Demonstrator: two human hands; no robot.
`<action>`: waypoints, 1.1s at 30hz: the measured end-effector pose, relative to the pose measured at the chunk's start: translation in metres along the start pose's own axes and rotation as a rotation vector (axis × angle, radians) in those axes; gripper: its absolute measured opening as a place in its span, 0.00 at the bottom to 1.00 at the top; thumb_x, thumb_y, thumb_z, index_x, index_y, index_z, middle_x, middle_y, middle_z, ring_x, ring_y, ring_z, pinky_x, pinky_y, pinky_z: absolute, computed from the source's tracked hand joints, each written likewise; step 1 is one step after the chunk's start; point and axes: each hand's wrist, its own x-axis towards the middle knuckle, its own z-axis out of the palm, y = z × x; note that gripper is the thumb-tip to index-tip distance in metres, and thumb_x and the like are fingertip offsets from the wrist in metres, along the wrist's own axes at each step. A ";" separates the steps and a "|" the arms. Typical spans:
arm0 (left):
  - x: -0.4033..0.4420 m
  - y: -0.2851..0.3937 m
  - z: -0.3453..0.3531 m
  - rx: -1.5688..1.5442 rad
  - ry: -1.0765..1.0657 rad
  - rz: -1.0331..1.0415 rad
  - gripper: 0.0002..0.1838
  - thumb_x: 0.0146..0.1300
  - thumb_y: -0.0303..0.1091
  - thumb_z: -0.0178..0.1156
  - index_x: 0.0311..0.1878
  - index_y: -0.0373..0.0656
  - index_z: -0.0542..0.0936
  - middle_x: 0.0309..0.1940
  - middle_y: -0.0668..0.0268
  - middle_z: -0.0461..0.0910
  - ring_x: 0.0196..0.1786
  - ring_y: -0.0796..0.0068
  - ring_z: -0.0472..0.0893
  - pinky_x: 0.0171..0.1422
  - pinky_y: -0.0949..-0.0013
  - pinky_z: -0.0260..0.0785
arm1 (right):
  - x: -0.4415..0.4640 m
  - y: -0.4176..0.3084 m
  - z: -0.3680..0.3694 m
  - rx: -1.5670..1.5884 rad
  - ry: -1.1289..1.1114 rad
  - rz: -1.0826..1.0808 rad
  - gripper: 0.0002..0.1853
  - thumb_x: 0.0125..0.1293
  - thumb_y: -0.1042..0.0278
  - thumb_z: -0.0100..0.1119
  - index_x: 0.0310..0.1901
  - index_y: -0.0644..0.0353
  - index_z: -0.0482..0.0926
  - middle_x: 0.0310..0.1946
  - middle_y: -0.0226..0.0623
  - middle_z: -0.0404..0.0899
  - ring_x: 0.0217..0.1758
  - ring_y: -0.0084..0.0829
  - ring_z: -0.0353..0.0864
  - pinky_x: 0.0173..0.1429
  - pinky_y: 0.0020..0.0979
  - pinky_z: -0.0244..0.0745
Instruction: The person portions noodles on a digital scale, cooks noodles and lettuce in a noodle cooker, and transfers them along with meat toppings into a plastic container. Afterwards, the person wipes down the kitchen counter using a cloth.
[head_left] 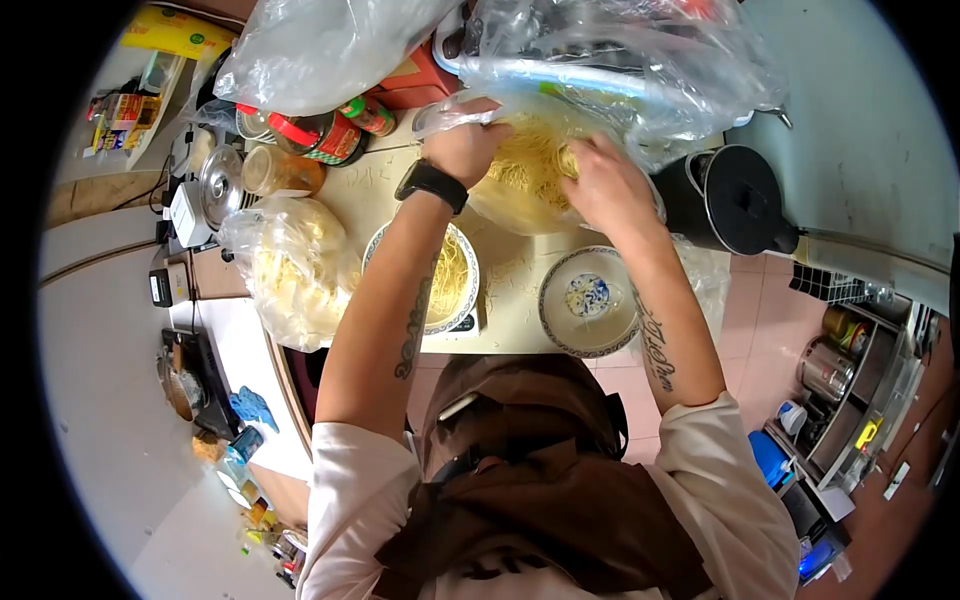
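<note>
One plastic bag (500,212) is pinched at its rim by the left fingers (492,138); its noodles (525,165) are held between them and the right fingers (591,158), closed on a bundle. Strands could be spilled onto the desk (508,335) beneath if the rim slipped.

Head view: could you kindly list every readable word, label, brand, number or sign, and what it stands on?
None can be read with certainty.
Tattoos on the left forearm and right forearm: letter-like, too blurred.
Label on the red-lidded jar: too small.
Print on the yellow packet: too blurred.
Dark marks on the white shirt: too unclear to read.
</note>
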 end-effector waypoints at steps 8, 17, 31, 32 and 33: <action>0.001 0.018 -0.016 -0.719 -0.052 -0.232 0.25 0.59 0.41 0.74 0.52 0.31 0.82 0.37 0.64 0.86 0.39 0.75 0.83 0.44 0.69 0.74 | 0.011 -0.023 0.004 0.464 0.084 0.039 0.11 0.61 0.63 0.67 0.40 0.61 0.82 0.32 0.48 0.85 0.35 0.45 0.86 0.40 0.41 0.79; -0.023 -0.002 -0.004 -0.073 -0.129 -0.129 0.23 0.53 0.27 0.67 0.56 0.46 0.81 0.44 0.54 0.85 0.49 0.52 0.83 0.55 0.55 0.75 | 0.002 -0.025 -0.049 0.603 0.157 0.140 0.15 0.58 0.67 0.64 0.46 0.63 0.82 0.32 0.48 0.84 0.30 0.39 0.83 0.41 0.34 0.79; -0.034 -0.008 -0.012 0.416 -0.041 0.123 0.33 0.54 0.44 0.65 0.64 0.45 0.75 0.62 0.52 0.75 0.64 0.49 0.74 0.67 0.50 0.68 | 0.000 -0.036 -0.089 0.697 0.210 0.057 0.09 0.62 0.76 0.61 0.44 0.66 0.80 0.27 0.29 0.80 0.29 0.14 0.73 0.34 0.21 0.70; -0.045 0.007 0.000 0.387 0.050 0.211 0.39 0.52 0.46 0.68 0.68 0.46 0.71 0.64 0.51 0.73 0.67 0.50 0.72 0.70 0.50 0.66 | 0.003 -0.039 -0.092 0.619 0.172 0.018 0.09 0.62 0.76 0.61 0.44 0.65 0.80 0.27 0.29 0.80 0.29 0.14 0.74 0.34 0.21 0.70; -0.050 0.024 0.008 0.121 0.012 0.259 0.42 0.49 0.48 0.70 0.69 0.47 0.69 0.64 0.50 0.72 0.66 0.49 0.72 0.72 0.51 0.64 | 0.009 -0.040 -0.090 0.647 0.159 -0.072 0.09 0.62 0.75 0.61 0.44 0.64 0.80 0.28 0.27 0.80 0.29 0.14 0.74 0.35 0.23 0.71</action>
